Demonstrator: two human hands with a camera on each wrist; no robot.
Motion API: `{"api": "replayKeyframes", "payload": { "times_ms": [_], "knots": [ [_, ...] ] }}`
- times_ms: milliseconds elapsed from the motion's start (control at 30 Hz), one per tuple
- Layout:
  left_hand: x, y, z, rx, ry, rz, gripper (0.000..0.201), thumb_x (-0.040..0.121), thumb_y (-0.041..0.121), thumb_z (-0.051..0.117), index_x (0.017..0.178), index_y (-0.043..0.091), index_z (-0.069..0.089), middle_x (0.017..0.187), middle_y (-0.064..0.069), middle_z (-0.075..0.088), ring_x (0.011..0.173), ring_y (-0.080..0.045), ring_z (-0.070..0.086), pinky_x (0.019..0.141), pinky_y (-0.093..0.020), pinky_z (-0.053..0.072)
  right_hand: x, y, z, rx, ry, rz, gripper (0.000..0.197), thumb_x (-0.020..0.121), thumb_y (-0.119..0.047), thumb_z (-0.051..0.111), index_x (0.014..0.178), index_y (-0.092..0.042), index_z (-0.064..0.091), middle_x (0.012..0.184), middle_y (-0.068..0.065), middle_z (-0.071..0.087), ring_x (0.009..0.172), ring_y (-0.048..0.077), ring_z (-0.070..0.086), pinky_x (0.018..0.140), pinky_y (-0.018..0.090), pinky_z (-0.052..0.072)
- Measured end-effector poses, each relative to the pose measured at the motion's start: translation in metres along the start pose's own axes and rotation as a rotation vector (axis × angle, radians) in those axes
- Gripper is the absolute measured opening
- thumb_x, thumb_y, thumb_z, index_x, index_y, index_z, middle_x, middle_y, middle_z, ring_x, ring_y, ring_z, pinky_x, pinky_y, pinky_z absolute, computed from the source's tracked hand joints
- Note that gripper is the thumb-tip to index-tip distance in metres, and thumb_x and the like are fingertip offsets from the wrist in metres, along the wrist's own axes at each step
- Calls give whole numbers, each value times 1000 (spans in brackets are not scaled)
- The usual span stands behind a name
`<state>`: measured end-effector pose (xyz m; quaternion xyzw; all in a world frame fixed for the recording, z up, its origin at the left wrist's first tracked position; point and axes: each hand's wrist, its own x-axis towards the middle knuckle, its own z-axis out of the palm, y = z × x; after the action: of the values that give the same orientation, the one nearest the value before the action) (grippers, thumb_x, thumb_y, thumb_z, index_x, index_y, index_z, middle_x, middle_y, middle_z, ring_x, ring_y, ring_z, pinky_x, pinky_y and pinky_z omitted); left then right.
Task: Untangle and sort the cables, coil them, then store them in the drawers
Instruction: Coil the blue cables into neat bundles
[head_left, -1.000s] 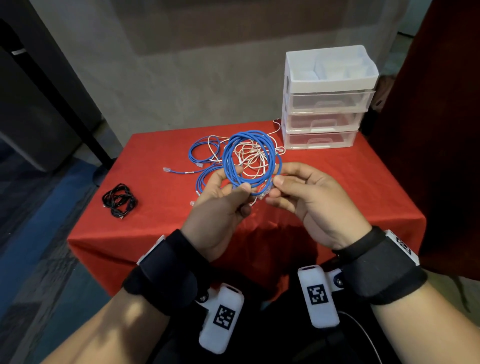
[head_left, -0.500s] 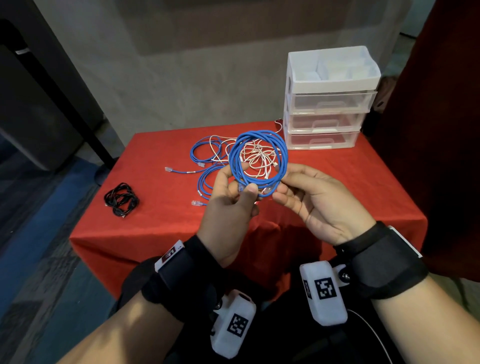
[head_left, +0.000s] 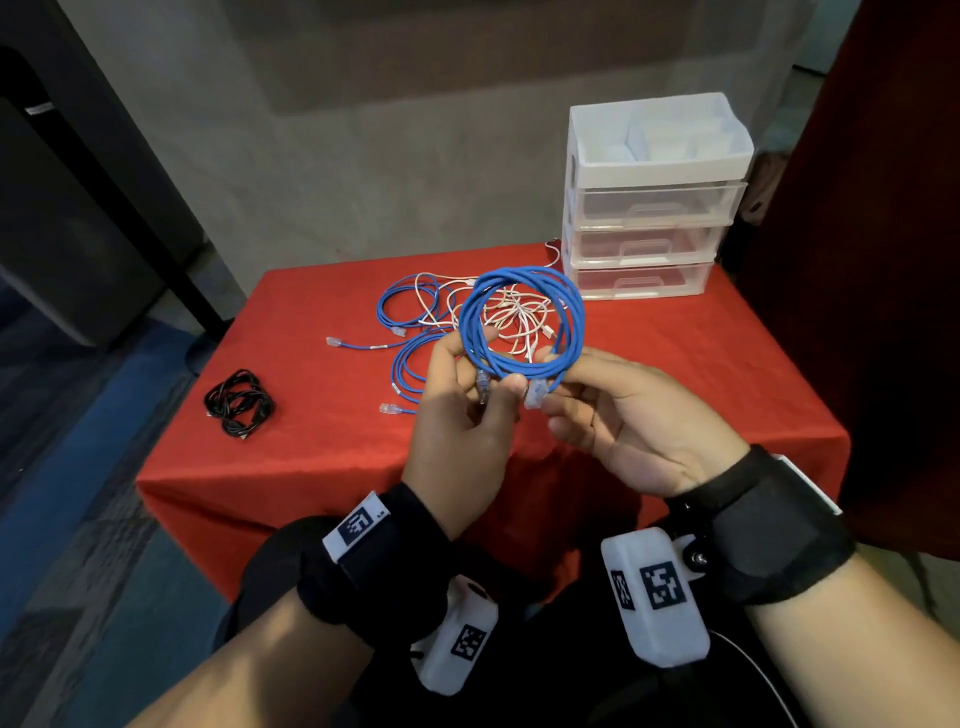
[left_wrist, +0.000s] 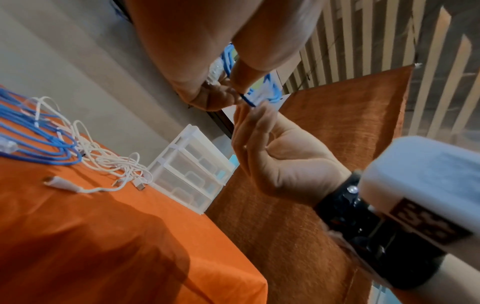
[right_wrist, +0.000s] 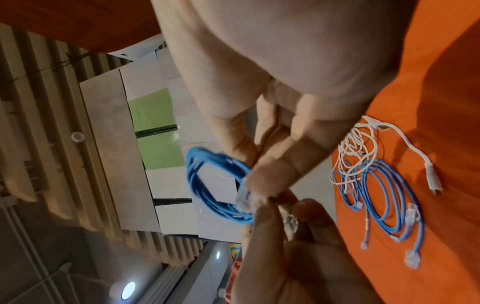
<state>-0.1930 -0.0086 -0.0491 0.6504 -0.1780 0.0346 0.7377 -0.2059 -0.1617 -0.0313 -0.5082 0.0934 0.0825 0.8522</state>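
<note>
A coiled blue network cable is held up over the red table's front half. My left hand pinches the coil's lower left between thumb and fingers. My right hand pinches its lower right. Two clear plugs hang at the bottom of the coil between my thumbs. The right wrist view shows the same coil and a plug at my fingertips. In the left wrist view, only a short blue stretch shows between the two hands.
Loose blue cables and a tangle of white cables lie on the red table behind the coil. A black cable bundle sits at the left edge. A white drawer unit, drawers closed, stands at the back right.
The coil has drifted slightly right between my hands. My left hand has turned and shifted its grip, and both plugs now hang at the coil's bottom.
</note>
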Motion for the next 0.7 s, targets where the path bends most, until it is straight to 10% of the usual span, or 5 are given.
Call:
{"api": "replayKeyframes", "payload": {
  "times_ms": [233, 367, 567, 700],
  "knots": [
    [6, -3, -7, -153, 61, -195, 24, 94, -3, 60, 115, 5, 49, 102, -31, 69, 87, -42, 68, 84, -45, 55, -7, 5, -3, -93, -94, -123, 12, 98, -17, 58, 101, -11, 68, 104, 18, 68, 92, 25, 62, 62, 38, 56],
    [8, 2, -12, -181, 12, -274, 20, 93, -8, 59, 105, 8, 54, 83, -10, 72, 68, -17, 68, 68, -28, 57, -3, 17, -2, -445, 27, -354, 27, 97, -19, 68, 87, 5, 61, 84, 17, 55, 78, 27, 48, 65, 47, 52],
    [10, 14, -20, -129, -82, -346, 22, 98, 7, 58, 120, 3, 56, 93, -10, 71, 74, -14, 67, 71, -28, 56, 4, 4, -3, -430, -31, -417, 25, 97, -19, 67, 121, -13, 67, 95, 18, 63, 85, 22, 54, 60, 31, 49],
    [17, 18, -33, -100, -42, -376, 20, 103, 25, 51, 110, 10, 64, 96, -5, 70, 86, -22, 66, 83, -43, 58, 12, 2, -2, -400, -21, -359, 18, 97, -7, 64, 114, -8, 70, 93, 12, 69, 79, 21, 54, 51, 23, 43]
  ]
}}
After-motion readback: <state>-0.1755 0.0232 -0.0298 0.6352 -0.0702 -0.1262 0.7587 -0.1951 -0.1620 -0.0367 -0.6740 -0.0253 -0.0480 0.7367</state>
